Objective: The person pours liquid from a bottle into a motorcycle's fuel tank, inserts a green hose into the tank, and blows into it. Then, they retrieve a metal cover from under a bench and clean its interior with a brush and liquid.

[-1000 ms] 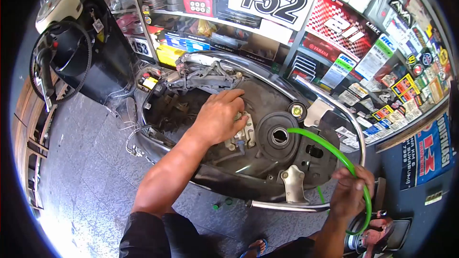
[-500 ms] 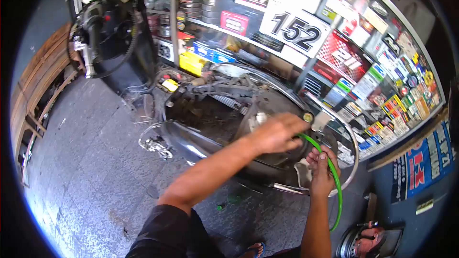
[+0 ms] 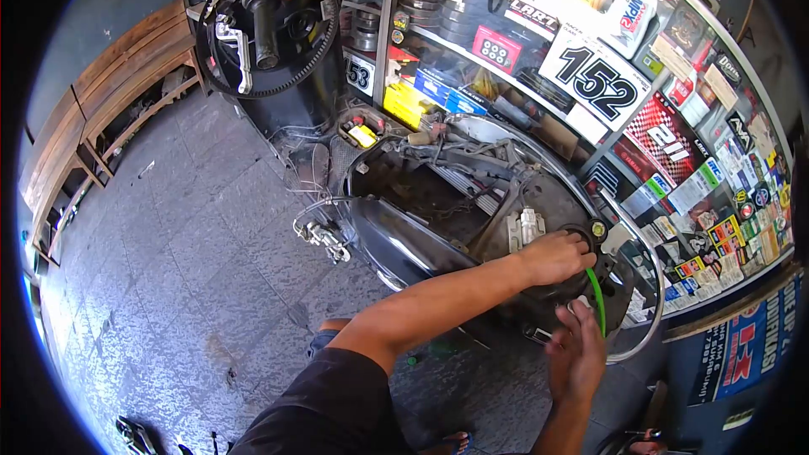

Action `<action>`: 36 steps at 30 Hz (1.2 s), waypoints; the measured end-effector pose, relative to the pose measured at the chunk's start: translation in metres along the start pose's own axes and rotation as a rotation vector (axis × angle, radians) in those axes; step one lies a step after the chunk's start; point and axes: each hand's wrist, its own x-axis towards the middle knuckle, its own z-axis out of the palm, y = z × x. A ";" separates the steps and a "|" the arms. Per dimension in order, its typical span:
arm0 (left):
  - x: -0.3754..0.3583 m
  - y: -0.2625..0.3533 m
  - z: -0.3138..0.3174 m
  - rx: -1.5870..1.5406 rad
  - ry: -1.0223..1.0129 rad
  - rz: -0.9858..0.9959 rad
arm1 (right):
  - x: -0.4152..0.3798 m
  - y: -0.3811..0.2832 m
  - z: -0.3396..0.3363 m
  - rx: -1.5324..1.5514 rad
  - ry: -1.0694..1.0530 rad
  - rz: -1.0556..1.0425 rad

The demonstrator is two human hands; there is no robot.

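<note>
A bright green hose (image 3: pixel 599 293) runs down from my left hand (image 3: pixel 554 258), whose fingers are closed round its upper end. That hand is over the rear of a stripped scooter body (image 3: pixel 403 236), beside a dark round opening and a brass-coloured round fitting (image 3: pixel 598 228). Below it, my right hand (image 3: pixel 580 352) has its fingers loosely apart, close to the lower stretch of hose, which passes out of sight behind the fingers. Whether that hand touches the hose is hard to see. A pale metal part (image 3: pixel 527 227) lies left of my left hand.
Beyond the scooter stands a glass display case (image 3: pixel 539 84) full of boxes and stickers. The scooter's handlebar (image 3: pixel 265 25), with a toothed belt hanging on it, is at upper left. A wooden bench (image 3: pixel 126 76) lines the left wall; a curved chrome rail (image 3: pixel 660 286) rings the scooter's rear.
My view has swung left, so the scene sits further right. My right hand has loosened from the hose and opened. My left hand still grips the hose, now lower against the scooter's rear.
</note>
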 end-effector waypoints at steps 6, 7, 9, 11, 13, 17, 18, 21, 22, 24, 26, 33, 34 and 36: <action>-0.004 0.001 0.000 0.064 0.016 0.065 | -0.025 0.005 -0.056 -1.200 0.407 -0.732; -0.004 0.001 0.000 0.087 0.018 0.049 | -0.029 0.015 -0.072 -1.081 0.383 -0.579; -0.005 0.001 0.003 0.100 0.047 0.034 | -0.033 0.036 -0.080 -1.100 0.337 -0.611; -0.005 0.001 0.002 0.085 0.068 0.036 | -0.043 0.047 -0.077 -1.105 0.293 -0.650; -0.004 0.003 0.000 0.083 0.070 0.058 | -0.049 0.052 -0.071 -0.950 0.183 -0.455; -0.005 0.005 -0.004 0.098 0.002 0.056 | -0.059 0.057 -0.058 -1.101 0.146 -0.399; -0.005 0.005 -0.007 0.099 -0.043 0.055 | -0.060 0.059 -0.049 -1.103 0.150 -0.395; -0.007 0.003 0.000 0.072 -0.042 0.042 | -0.062 0.077 -0.035 -1.043 0.046 -0.333; -0.007 0.001 0.001 0.059 -0.033 0.028 | -0.061 0.082 -0.029 -1.043 0.043 -0.333; -0.008 -0.001 -0.002 0.024 -0.039 0.029 | -0.059 0.089 -0.016 -0.925 -0.009 -0.312; -0.008 -0.004 -0.002 -0.015 -0.046 0.034 | -0.052 0.104 -0.012 -0.901 -0.021 -0.228; -0.009 -0.008 -0.005 -0.052 -0.070 0.045 | -0.011 0.149 -0.016 -0.910 0.007 -0.187; -0.009 -0.007 -0.005 -0.036 -0.062 0.047 | -0.012 0.151 -0.023 -0.909 0.009 -0.181; -0.007 -0.005 -0.005 -0.025 -0.057 0.050 | -0.019 0.151 -0.042 -0.937 0.089 -0.282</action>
